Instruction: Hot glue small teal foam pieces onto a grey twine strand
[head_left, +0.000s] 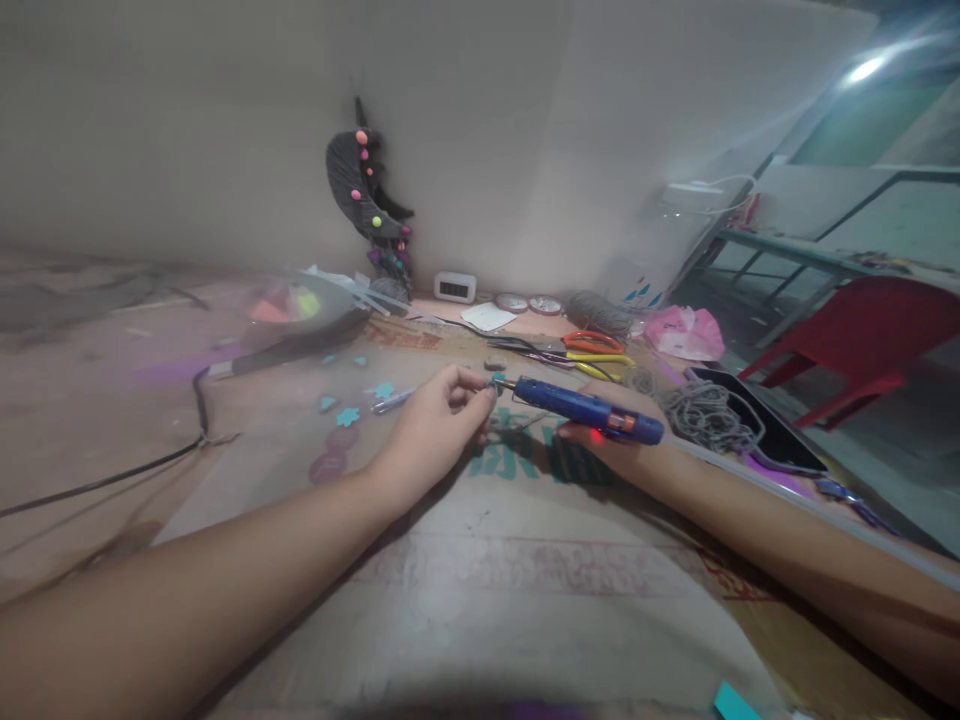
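My left hand is closed in a pinch in the middle of the head view, with a small teal piece at its fingertips. My right hand is wrapped round a blue glue gun, partly hidden behind it; a red light glows on its underside. The gun's metal tip points left and meets or nearly meets the teal piece. Teal flower shapes and a clear stick lie left of my left hand on the sheet-covered cardboard.
Orange-handled pliers and yellow-handled pliers lie beyond the gun. Grey yarn rests on a dark tray at right. A grey crescent with beads stands against the wall. A cable runs at left.
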